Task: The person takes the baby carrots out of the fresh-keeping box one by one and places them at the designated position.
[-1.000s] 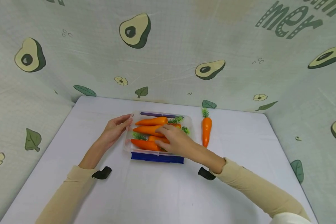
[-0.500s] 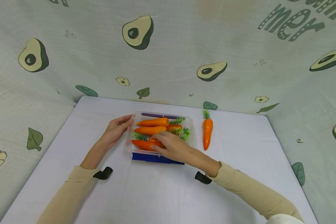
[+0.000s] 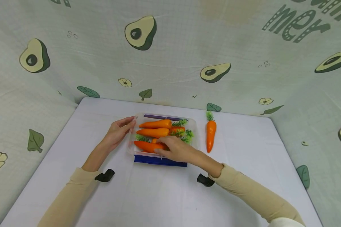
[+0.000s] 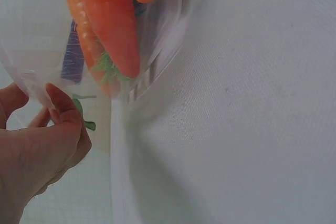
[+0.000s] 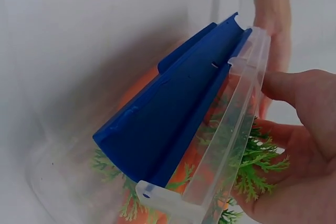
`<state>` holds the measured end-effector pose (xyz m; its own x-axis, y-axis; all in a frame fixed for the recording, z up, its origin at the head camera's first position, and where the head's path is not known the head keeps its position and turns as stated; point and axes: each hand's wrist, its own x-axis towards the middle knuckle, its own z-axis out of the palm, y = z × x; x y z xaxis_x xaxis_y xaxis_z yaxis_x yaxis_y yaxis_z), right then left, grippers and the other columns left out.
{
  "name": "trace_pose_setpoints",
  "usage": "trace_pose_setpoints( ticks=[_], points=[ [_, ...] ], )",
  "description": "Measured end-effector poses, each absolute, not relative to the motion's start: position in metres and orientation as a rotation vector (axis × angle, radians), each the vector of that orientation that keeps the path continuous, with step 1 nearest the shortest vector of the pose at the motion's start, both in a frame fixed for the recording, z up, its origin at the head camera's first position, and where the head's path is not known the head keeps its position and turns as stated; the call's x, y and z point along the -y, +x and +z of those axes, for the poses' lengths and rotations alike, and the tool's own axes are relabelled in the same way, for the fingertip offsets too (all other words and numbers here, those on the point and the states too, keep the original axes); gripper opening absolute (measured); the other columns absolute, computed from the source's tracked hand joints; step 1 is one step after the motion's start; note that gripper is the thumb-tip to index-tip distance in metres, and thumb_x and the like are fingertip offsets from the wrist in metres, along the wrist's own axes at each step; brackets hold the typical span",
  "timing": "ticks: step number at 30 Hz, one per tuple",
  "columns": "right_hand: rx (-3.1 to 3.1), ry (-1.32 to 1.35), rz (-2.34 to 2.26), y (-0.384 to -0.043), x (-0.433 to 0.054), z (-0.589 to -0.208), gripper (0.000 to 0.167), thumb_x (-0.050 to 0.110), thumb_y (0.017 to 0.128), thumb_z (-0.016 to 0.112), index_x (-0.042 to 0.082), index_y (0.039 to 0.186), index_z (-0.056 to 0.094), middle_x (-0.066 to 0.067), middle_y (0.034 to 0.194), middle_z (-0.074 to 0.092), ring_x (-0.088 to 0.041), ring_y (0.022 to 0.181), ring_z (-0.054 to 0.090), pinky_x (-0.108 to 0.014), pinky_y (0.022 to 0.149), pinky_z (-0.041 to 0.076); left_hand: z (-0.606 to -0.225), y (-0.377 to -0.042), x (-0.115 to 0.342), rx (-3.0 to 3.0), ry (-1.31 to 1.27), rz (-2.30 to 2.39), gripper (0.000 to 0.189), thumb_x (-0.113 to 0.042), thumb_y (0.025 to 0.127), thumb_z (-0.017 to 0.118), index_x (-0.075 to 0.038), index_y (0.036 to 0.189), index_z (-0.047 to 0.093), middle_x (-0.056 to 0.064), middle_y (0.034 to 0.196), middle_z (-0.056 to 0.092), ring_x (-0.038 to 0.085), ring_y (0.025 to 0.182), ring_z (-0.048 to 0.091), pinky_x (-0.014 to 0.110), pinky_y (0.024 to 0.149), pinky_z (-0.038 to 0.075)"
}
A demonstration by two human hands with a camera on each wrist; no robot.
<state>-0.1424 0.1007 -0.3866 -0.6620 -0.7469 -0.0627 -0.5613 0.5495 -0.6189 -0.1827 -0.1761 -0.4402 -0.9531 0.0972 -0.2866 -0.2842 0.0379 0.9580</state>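
Observation:
A clear plastic box [image 3: 129, 150] holding several orange toy carrots sits mid-table. My left hand [image 3: 116, 134] pinches its far left corner, with thumb and fingers on the rim in the left wrist view. Inside the front of the box, my right hand [image 3: 177, 148] grips the front carrot [image 3: 144, 146] near its thick end, the thumb on the near side. Green leaves [image 5: 260, 163] show beside the palm in the right wrist view, where the box's wall hides part of the fingers. Two carrots, the back one [image 3: 154, 124] and the middle one [image 3: 152, 132], lie farther back.
One loose carrot [image 3: 211, 135] lies on the white table [image 3: 244, 148] right of the box. A blue latch flap [image 3: 160, 160] hangs off the box's front side, and another flap [image 3: 164, 117] is at the back. Printed cloth [image 3: 170, 50] surrounds the table.
My right hand has moved down and toward the front of the box, from the middle carrots to the front one. The left hand keeps its hold on the corner.

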Motion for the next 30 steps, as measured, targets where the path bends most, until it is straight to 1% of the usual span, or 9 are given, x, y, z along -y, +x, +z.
trace_pose_setpoints(
  ticks=[6, 8, 12, 13, 17, 19, 20, 27, 30],
  points=[
    [-2.426, -1.009, -0.88, -0.149, -0.104, -0.387, 0.03, 0.023, 0.101, 0.069, 0.002, 0.122, 0.069, 0.002, 0.079, 0.06, -0.009, 0.067, 0.05, -0.02, 0.061, 0.043, -0.441, -0.184, 0.176, -2.039, -0.185, 2.005, 0.062, -0.036, 0.103, 0.064, -0.008, 0.155, 0.046, 0.009, 0.158, 0.044, 0.021, 0.13, 0.047, 0.019, 0.11, 0.042],
    [-2.427, -0.997, -0.883, -0.151, -0.105, -0.388, 0.029, 0.023, 0.099, 0.071, 0.003, 0.12, 0.07, 0.002, 0.077, 0.058, -0.009, 0.067, 0.05, -0.02, 0.061, 0.042, -0.442, -0.183, 0.176, -2.041, -0.181, 2.003, 0.062, -0.036, 0.103, 0.064, -0.008, 0.155, 0.046, 0.008, 0.158, 0.044, 0.023, 0.132, 0.046, 0.021, 0.112, 0.041],
    [-2.446, -1.0, -0.886, -0.15, -0.108, -0.385, 0.03, 0.023, 0.098, 0.072, 0.003, 0.121, 0.072, 0.002, 0.086, 0.065, -0.011, 0.071, 0.053, -0.02, 0.064, 0.045, -0.441, -0.183, 0.176, -2.04, -0.177, 1.998, 0.062, -0.036, 0.104, 0.063, -0.008, 0.156, 0.045, 0.008, 0.159, 0.043, 0.023, 0.133, 0.046, 0.023, 0.114, 0.039],
    [-2.455, -0.993, -0.886, -0.15, -0.109, -0.384, 0.029, 0.023, 0.098, 0.072, 0.004, 0.12, 0.072, 0.001, 0.085, 0.065, -0.012, 0.072, 0.053, -0.02, 0.065, 0.046, -0.441, -0.183, 0.176, -2.041, -0.174, 1.998, 0.062, -0.035, 0.104, 0.063, -0.008, 0.156, 0.045, 0.008, 0.16, 0.043, 0.022, 0.132, 0.046, 0.023, 0.114, 0.039],
    [-2.494, -0.965, -0.901, -0.149, -0.112, -0.377, 0.029, 0.023, 0.096, 0.074, 0.006, 0.12, 0.073, -0.001, 0.097, 0.07, -0.016, 0.079, 0.055, -0.022, 0.068, 0.048, -0.44, -0.183, 0.175, -2.041, -0.177, 2.0, 0.063, -0.036, 0.103, 0.064, -0.008, 0.156, 0.045, 0.007, 0.16, 0.044, 0.016, 0.126, 0.049, 0.022, 0.113, 0.04],
    [-2.498, -0.964, -0.929, -0.149, -0.116, -0.374, 0.028, 0.022, 0.096, 0.074, 0.006, 0.119, 0.073, -0.001, 0.097, 0.069, -0.017, 0.08, 0.055, -0.023, 0.067, 0.047, -0.439, -0.183, 0.175, -2.046, -0.181, 1.995, 0.063, -0.036, 0.103, 0.064, -0.008, 0.156, 0.045, 0.007, 0.16, 0.044, 0.014, 0.123, 0.049, 0.02, 0.112, 0.041],
    [-2.499, -0.972, -0.942, -0.149, -0.118, -0.373, 0.029, 0.021, 0.096, 0.075, 0.006, 0.121, 0.073, 0.0, 0.103, 0.07, -0.018, 0.082, 0.055, -0.024, 0.067, 0.048, -0.439, -0.183, 0.175, -2.046, -0.184, 1.995, 0.063, -0.036, 0.103, 0.064, -0.009, 0.156, 0.045, 0.006, 0.159, 0.044, 0.014, 0.122, 0.049, 0.019, 0.111, 0.041],
    [-2.575, -0.973, -0.94, -0.147, -0.135, -0.363, 0.036, 0.022, 0.093, 0.078, 0.001, 0.122, 0.072, -0.004, 0.104, 0.072, -0.017, 0.084, 0.06, -0.027, 0.07, 0.054, -0.439, -0.182, 0.176, -2.03, -0.169, 2.026, 0.061, -0.034, 0.103, 0.064, -0.006, 0.155, 0.046, 0.012, 0.156, 0.047, 0.013, 0.111, 0.051, 0.009, 0.098, 0.045],
    [-2.58, -0.967, -0.975, -0.147, -0.142, -0.358, 0.035, 0.021, 0.093, 0.077, 0.001, 0.121, 0.073, -0.005, 0.106, 0.073, -0.017, 0.089, 0.064, -0.027, 0.075, 0.058, -0.438, -0.182, 0.176, -2.027, -0.166, 2.031, 0.061, -0.033, 0.103, 0.064, -0.005, 0.154, 0.046, 0.014, 0.155, 0.047, 0.011, 0.107, 0.051, 0.009, 0.095, 0.046]
  ],
)
